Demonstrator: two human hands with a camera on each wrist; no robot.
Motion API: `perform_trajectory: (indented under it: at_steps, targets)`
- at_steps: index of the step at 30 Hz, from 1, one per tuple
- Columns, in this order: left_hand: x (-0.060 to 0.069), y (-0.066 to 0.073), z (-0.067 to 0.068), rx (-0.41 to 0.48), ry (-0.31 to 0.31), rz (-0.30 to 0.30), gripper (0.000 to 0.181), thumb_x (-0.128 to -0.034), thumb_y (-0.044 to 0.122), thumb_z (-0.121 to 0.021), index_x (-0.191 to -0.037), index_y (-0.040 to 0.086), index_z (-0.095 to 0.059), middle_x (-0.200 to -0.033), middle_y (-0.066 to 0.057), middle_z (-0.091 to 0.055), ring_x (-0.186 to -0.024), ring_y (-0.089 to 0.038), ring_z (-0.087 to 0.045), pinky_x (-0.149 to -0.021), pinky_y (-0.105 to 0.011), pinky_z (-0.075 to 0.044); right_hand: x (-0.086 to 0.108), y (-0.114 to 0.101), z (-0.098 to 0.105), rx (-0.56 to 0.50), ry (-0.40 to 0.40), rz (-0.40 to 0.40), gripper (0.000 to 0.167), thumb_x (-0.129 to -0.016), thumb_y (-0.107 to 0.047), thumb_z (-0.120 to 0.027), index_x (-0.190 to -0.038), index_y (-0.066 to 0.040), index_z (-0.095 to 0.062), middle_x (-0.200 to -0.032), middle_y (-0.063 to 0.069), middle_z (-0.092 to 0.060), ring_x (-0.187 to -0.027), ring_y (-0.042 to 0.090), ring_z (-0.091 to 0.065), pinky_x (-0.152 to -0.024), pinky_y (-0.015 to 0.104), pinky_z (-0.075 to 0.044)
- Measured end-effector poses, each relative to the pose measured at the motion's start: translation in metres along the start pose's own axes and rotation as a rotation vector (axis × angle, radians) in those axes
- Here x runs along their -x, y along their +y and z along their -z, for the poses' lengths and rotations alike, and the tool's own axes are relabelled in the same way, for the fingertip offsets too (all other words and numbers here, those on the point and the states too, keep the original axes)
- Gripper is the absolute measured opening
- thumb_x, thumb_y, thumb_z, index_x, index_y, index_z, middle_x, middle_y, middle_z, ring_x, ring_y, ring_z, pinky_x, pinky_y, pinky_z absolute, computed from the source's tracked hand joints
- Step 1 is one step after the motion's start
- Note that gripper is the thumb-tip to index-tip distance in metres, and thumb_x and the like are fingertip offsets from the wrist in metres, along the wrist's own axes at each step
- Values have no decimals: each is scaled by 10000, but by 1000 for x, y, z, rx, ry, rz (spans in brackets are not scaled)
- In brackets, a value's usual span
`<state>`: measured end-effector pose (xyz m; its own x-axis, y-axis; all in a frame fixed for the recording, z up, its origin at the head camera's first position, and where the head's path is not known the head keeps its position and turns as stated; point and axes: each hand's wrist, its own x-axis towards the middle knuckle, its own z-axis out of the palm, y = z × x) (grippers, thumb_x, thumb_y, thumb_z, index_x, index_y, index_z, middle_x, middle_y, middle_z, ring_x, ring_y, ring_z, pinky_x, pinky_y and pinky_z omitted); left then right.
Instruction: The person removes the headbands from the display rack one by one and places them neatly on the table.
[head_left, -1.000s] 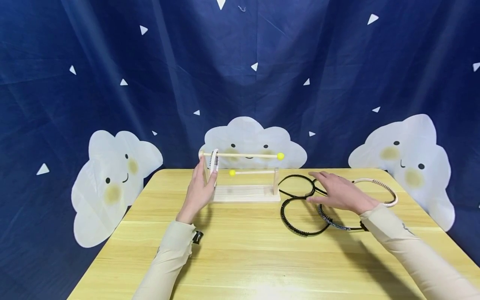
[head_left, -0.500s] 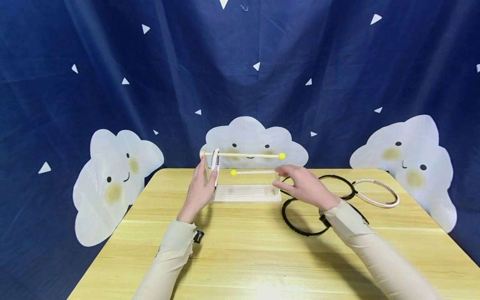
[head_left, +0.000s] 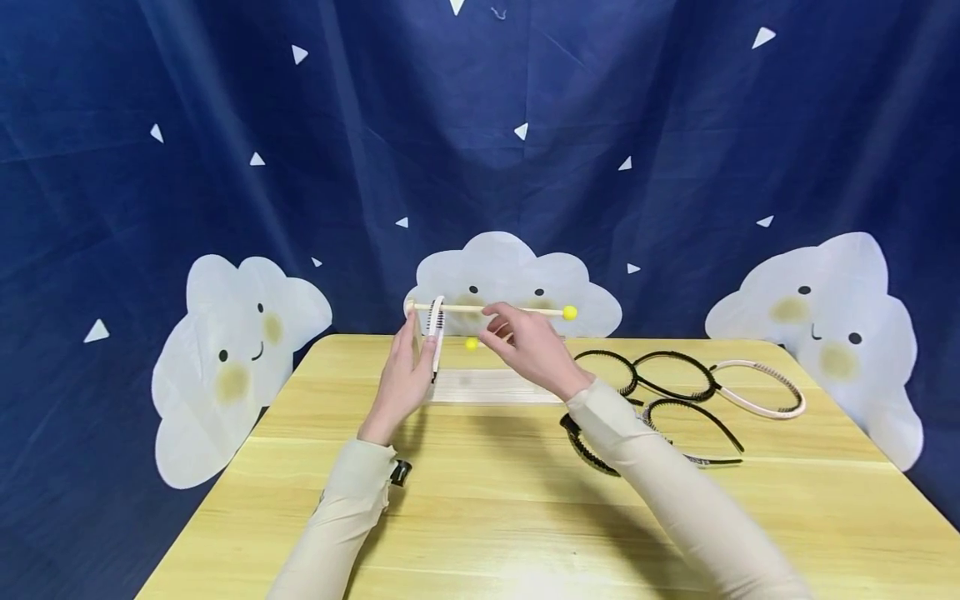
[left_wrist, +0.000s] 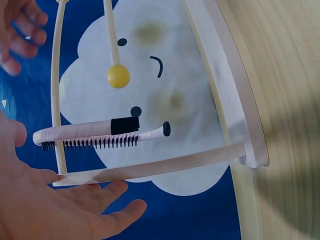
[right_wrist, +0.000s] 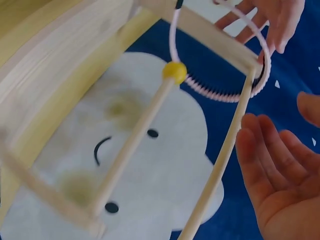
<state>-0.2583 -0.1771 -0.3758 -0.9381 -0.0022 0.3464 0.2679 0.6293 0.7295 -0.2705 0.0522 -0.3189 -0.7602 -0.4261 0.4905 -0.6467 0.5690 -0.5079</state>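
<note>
A pale wooden stand (head_left: 491,387) holds two rods with yellow ball ends. On its upper rod (head_left: 465,308), near the left post, hangs a pale pink toothed headband (left_wrist: 75,132). My left hand (head_left: 401,385) is at that post; in the left wrist view its straight, spread fingers lie against the post (left_wrist: 150,167). My right hand (head_left: 536,350) is at the upper rod, right of the headband, its fingers loosely bent and holding nothing. In the right wrist view its fingertips (right_wrist: 247,135) are close beside the rod. From the head, the right hand hides most of the lower rod (right_wrist: 132,145).
Several headbands lie on the wooden table (head_left: 480,500) at right: black ones (head_left: 678,394), a pale pink one (head_left: 757,412), and others partly under my right sleeve (head_left: 660,483). A dark blue curtain (head_left: 480,125) with white clouds hangs behind the table.
My right hand has moved left from above the loose headbands, past the stand's right post, to the upper rod. My left hand has stayed by the left post, and the hanging headband stays there.
</note>
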Motion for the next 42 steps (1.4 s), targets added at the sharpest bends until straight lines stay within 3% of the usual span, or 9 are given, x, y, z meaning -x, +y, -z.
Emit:
perform_trajectory:
  at_steps: [10, 15, 21, 34, 42]
  targets:
    - [0, 1, 2, 21, 8, -3, 609, -1123, 381, -296, -1661, 149, -130, -1681, -147, -230, -1523, -352, -281, -1231, -550, -254, -27, -13, -30, -106, 34, -71, 398, -1016, -278, -662, -1361, -88, -603, -1022, 57, -767, -860, 175, -739, -775, 335, -604]
    - [0, -1, 0, 18, 4, -4, 596, -1126, 392, -265, -1660, 158, -140, -1676, -137, -245, -1511, -342, -307, -1222, -551, -273, -32, -14, -43, -162, 30, -117, 416, -1018, -289, -658, -1375, -85, -596, -1041, 68, -768, -882, 199, -742, -804, 352, -603]
    - [-1, -2, 0, 5, 6, -14, 595, -1128, 397, -255, -1659, 154, -145, -1674, -151, -245, -1522, -347, -287, -1223, -556, -269, -38, -19, -55, -239, 80, -149, 426, -1005, -289, -675, -1367, -77, -601, -1034, 75, -764, -885, 225, -743, -822, 369, -601]
    - [-1, -3, 3, 20, -3, -36, 623, -1123, 455, -185, -1657, 138, -148, -1678, -155, -233, -1539, -344, -250, -1224, -575, -252, -46, -32, -74, -300, 109, -218, 456, -974, -221, -721, -1373, -58, -571, -1018, 76, -753, -904, 222, -735, -821, 335, -598]
    - [-1, -3, 2, 22, -2, -25, 636, -1115, 485, -164, -1658, 153, -156, -1681, -153, -226, -1547, -340, -230, -1236, -563, -232, -49, -30, -79, -408, 108, -272, 444, -956, -79, -710, -1376, -49, -572, -1011, 130, -718, -860, 239, -724, -676, 253, -610]
